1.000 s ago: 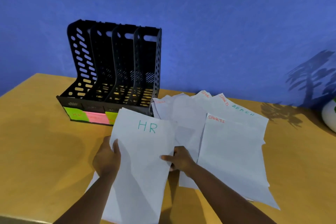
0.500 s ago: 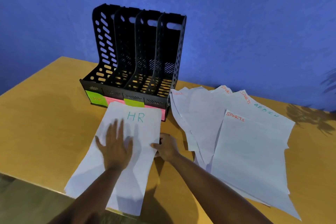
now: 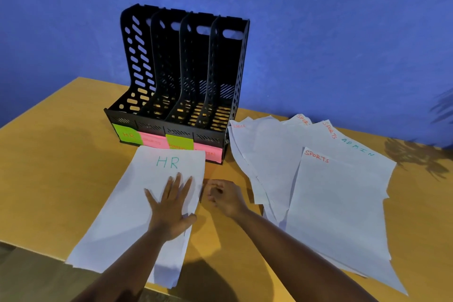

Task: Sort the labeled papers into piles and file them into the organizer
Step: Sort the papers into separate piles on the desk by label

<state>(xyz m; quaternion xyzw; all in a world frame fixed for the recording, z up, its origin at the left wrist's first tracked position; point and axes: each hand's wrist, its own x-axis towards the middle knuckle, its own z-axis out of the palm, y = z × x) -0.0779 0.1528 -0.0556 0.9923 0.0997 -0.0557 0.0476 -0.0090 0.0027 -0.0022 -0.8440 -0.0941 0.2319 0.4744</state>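
Sorting has barely begun: the left hand [image 3: 170,208] presses flat, fingers straight, on the HR pile [image 3: 137,213] at lower centre; the right hand [image 3: 226,197] is loosely curled, holding nothing. The unsorted papers [image 3: 331,203] lie fanned at right, and the organizer [image 3: 186,76] stands empty.

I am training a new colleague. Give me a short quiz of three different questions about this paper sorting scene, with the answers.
1. True or false: the left hand lies flat on the HR paper.
2. Which label shows on the frontmost sheet of the spread pile to the right? A) ADMIN B) SPORTS C) HR
3. Fill in: the organizer holds ___ papers in its slots.

Key
1. True; its fingers are straight and spread.
2. B, the SPORTS sheet.
3. No; all visible slots look empty. The right hand, fingers curled, rests beside the HR paper's edge.
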